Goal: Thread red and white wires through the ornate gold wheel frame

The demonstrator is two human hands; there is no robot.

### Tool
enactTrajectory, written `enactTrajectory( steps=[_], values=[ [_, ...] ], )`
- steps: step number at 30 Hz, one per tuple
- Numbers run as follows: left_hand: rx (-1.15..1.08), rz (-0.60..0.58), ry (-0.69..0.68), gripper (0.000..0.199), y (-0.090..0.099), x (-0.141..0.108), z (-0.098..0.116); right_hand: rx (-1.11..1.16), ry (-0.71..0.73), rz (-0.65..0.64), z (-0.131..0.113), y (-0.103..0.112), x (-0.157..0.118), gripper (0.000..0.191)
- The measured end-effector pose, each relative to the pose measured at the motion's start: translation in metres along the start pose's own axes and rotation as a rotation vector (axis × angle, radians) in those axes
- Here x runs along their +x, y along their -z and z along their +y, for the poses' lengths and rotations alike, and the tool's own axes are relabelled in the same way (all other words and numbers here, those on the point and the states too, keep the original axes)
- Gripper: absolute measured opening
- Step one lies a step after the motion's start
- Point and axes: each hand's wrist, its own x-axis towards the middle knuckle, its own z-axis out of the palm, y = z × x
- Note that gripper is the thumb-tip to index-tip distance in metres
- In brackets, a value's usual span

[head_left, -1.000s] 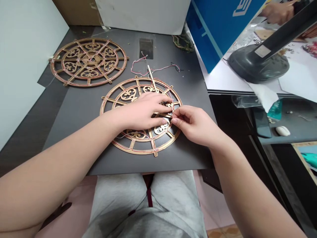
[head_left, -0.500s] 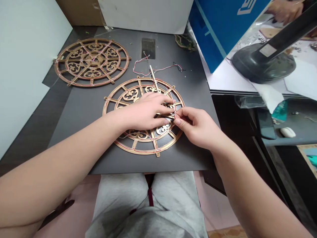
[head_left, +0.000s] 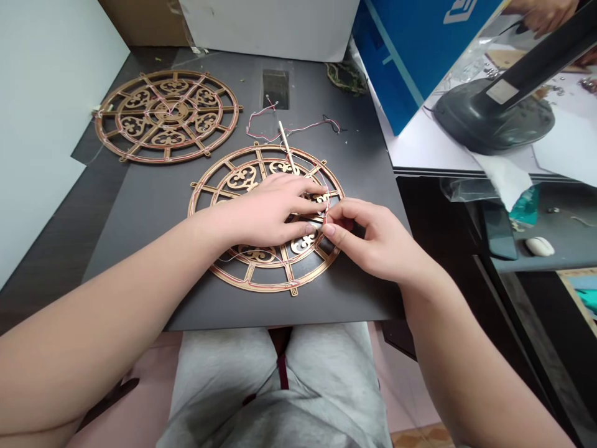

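A round gold openwork frame [head_left: 249, 272] with spokes and scroll ornaments lies flat on the dark table, thin red and white wires running along its rings. My left hand [head_left: 280, 208] rests palm down across its middle, fingers spread and pointing right. At the frame's right side my right hand [head_left: 368, 233] pinches a thin red and white wire [head_left: 327, 208] between thumb and forefinger. A slim pale stick [head_left: 286, 148] leans over the frame's far edge. Beyond it, more red and white wire [head_left: 298, 129] trails loosely over the table.
A second wired round frame [head_left: 168, 117] lies at the back left. White and blue boxes [head_left: 392, 56] stand behind. On the right are a black lamp base [head_left: 494, 115], a white mouse [head_left: 540, 246] and a dark phone-like slab [head_left: 499, 230]. Another person's hand [head_left: 545, 14] shows at the top right.
The view has shifted slightly, so most things sit a little further left. My right hand keeps its pinch on the wire with only a small finger movement; my left hand stays flat.
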Motion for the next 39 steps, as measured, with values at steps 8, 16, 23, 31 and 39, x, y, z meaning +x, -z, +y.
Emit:
enactTrajectory(
  steps=[8, 16, 23, 31, 39],
  values=[
    [0.014, -0.062, -0.022, 0.051, 0.005, -0.004, 0.002, -0.079, 0.053, -0.034, 0.009, 0.001, 0.001, 0.015],
    [0.029, -0.174, -0.008, 0.063, 0.009, -0.003, -0.004, -0.187, 0.043, -0.011, 0.007, -0.008, 0.001, 0.014],
    [0.028, -0.189, -0.009, 0.061, 0.01, -0.002, -0.007, -0.247, 0.042, -0.033, 0.007, -0.013, 0.0, 0.013],
    [0.032, -0.183, -0.019, 0.06, 0.009, -0.001, -0.008, -0.223, 0.054, -0.026, 0.007, -0.015, -0.001, 0.013],
    [0.044, -0.189, -0.014, 0.061, 0.009, -0.002, -0.007, -0.212, 0.111, 0.007, 0.007, -0.016, -0.003, 0.013]
  ],
)
